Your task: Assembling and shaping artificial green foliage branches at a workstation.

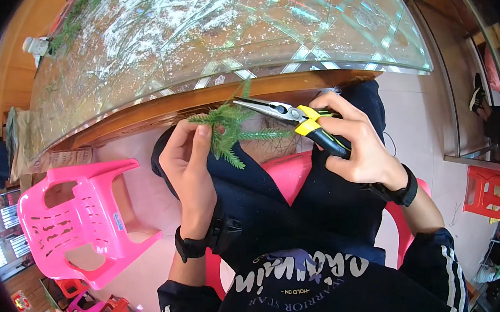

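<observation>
Between the thumb and fingers of my left hand [193, 160] is a green artificial pine sprig [227, 129], its needled branches fanning out over my lap. My right hand [359, 136] grips long-nose pliers [298, 115] with yellow and black handles. The metal jaws point left and lie at the top of the sprig. Whether the jaw tips touch its upright stem I cannot tell. Both hands are just in front of the table's near edge.
A glass-topped wooden table [258, 67] spreads ahead, with white powder [155, 11] and green bits scattered at its left. More green sprigs [77, 19] lie at the far left edge near a white bottle [35, 46]. A pink plastic chair [78, 218] stands left; a red stool [487, 191] is at the right.
</observation>
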The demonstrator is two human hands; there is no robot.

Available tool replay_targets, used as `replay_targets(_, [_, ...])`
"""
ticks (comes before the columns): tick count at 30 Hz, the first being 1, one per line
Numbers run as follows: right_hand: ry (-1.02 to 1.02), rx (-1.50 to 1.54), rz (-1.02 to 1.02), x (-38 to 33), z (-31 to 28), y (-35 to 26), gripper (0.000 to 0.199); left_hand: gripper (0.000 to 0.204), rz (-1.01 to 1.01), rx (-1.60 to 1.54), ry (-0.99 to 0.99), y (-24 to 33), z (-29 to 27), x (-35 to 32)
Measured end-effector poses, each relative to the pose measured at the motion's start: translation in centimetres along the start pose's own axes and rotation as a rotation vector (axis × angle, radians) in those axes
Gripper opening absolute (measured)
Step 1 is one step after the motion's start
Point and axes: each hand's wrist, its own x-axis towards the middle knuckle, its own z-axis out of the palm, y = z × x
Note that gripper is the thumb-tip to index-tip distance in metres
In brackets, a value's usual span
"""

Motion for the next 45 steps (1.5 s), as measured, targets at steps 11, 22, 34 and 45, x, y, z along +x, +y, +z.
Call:
replay_targets(11, [0.052,-0.132,-0.131,-0.1,0.1,-0.4,0.028,0.006,0.169,0.308,-0.174,0.9,0.9,-0.5])
replay_targets(22, [0.197,-0.415,-0.407,-0.2,0.8,0.2,0.027,0.01,0.673,0.547,-0.356,0.5,1.1,0.3])
replay_targets(34, [0.282,-0.427,-0.483,0.0,1.2,-0.3,0.026,0.014,0.732,0.489,-0.378,0.7,0.9,0.4])
replay_targets(45, [0.27,-0.422,-0.485,0.0,1.3,-0.2,0.028,0.012,0.643,0.456,-0.404,0.9,0.7,0.5])
